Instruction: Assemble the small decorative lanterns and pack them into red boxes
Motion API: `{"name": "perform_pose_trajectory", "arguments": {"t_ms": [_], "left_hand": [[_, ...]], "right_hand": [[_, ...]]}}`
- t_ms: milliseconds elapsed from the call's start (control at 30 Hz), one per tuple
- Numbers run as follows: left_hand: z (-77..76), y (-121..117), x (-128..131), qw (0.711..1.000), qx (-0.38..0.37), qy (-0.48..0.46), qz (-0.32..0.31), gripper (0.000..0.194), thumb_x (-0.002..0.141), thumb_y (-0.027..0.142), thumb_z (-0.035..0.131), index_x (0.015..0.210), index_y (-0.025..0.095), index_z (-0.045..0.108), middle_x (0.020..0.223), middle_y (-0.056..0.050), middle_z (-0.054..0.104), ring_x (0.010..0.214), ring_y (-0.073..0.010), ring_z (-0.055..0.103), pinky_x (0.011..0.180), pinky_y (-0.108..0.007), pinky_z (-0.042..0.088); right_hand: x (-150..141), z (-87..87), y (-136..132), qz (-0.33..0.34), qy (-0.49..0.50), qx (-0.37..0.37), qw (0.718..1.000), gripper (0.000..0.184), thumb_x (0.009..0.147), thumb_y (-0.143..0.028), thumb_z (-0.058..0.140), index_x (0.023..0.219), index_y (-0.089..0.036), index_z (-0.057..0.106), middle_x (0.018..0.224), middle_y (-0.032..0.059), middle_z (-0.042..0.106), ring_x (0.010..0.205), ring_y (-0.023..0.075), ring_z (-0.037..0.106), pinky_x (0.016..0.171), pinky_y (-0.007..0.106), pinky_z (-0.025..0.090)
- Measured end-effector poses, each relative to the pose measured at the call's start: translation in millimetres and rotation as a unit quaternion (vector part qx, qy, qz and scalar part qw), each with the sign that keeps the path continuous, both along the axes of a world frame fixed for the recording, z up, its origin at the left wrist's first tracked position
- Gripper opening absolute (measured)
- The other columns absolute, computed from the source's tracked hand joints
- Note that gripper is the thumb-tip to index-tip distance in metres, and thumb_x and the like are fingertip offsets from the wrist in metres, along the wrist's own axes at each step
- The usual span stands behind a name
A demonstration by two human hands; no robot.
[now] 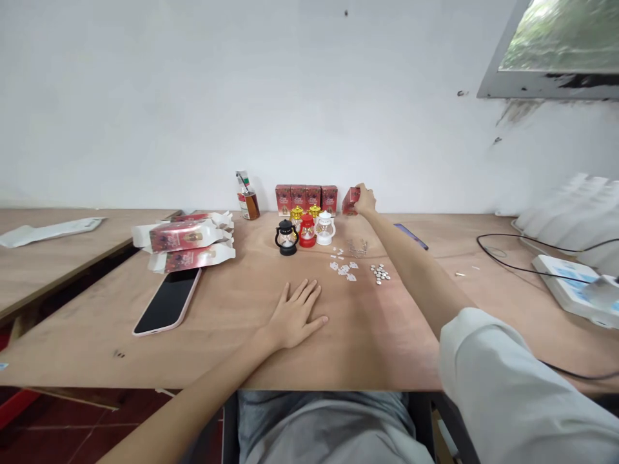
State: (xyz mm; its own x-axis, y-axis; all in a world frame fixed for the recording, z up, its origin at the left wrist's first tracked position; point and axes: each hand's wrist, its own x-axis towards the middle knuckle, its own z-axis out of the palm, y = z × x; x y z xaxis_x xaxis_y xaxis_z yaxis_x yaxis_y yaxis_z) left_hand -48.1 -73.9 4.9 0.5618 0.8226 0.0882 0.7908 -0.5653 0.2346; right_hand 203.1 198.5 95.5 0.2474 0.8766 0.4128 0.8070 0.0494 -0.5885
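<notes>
My right hand reaches to the back of the table and grips a small red box, which is tilted near the wall. To its left, a row of several upright red boxes stands against the wall. My left hand lies flat on the tabletop, fingers spread, holding nothing. Beyond it stand small lanterns: a black one, a red one, a white one, and gold ones behind. Button cells, white plastic pieces and small metal bits lie between my arms.
Unfolded red-and-white cartons are piled at the left, beside a pink-edged phone. A bottle of brown liquid stands by the wall. Right are a dark flat object, a black cable, a white power strip and white stacked material.
</notes>
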Motion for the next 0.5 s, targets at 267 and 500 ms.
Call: {"name": "perform_pose_trajectory", "arguments": {"t_ms": [267, 500], "left_hand": [[4.2, -3.0, 2.0, 1.000, -0.020, 0.001, 0.003, 0.070, 0.089, 0.059, 0.033, 0.146, 0.019, 0.025, 0.153, -0.012, 0.024, 0.144, -0.0311, 0.016, 0.112, -0.064, 0.007], [-2.3, 2.6, -1.2, 1.000, -0.020, -0.011, -0.016, 0.070, 0.088, 0.061, 0.032, 0.145, 0.021, 0.027, 0.153, -0.013, 0.026, 0.144, -0.0306, 0.016, 0.111, -0.064, 0.004]], "right_hand": [[-22.4, -34.8, 38.4, 0.015, 0.063, -0.020, 0.998, 0.074, 0.072, -0.010, 0.052, 0.141, -0.020, 0.027, 0.140, 0.0183, 0.034, 0.113, 0.0264, 0.053, 0.093, 0.039, 0.044], [-8.8, -41.9, 23.8, 0.105, 0.039, -0.014, 0.994, 0.091, 0.070, -0.011, 0.059, 0.144, -0.001, 0.007, 0.149, 0.0321, 0.009, 0.133, 0.0335, 0.032, 0.105, 0.048, 0.031]]}}
